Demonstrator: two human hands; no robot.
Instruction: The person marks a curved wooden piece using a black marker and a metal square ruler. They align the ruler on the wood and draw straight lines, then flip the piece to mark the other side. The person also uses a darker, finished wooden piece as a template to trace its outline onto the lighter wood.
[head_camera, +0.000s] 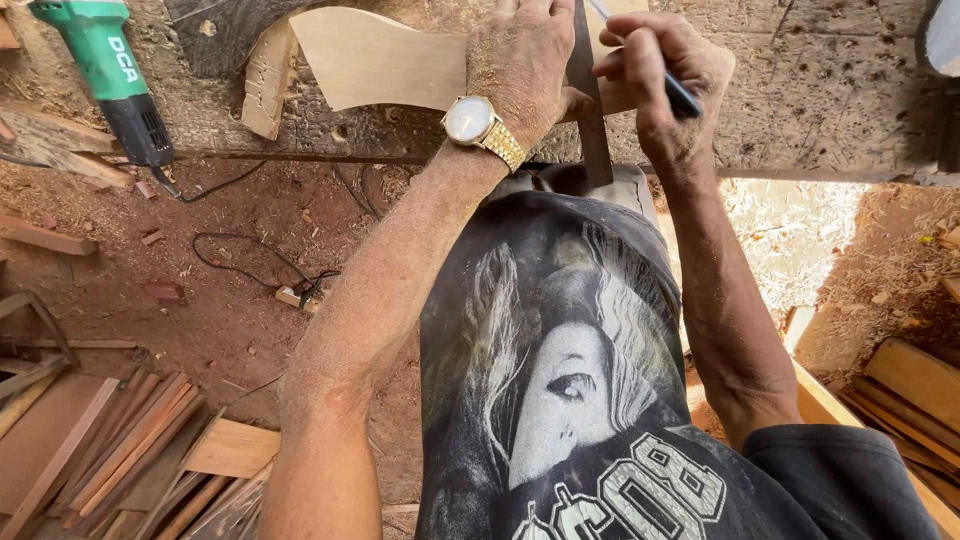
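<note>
Wooden curved piece (375, 60) ×1 under flat L hand (522, 55), R hand (665, 70) fist round 1 pen (672, 88), 1 metal square (590, 110) between.

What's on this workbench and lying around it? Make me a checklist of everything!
Surface: rough, pitted workbench, dusty.
Job's things: curved pale wood piece on the bench; metal ruler lying across it; dark pen.
Clutter: green power tool, wood offcut.
Grippers: left hand presses on wood and ruler; right hand grips the pen.
Cables: black cord on the dirt floor.
Surroundings: stacked planks, sawdust.
</note>
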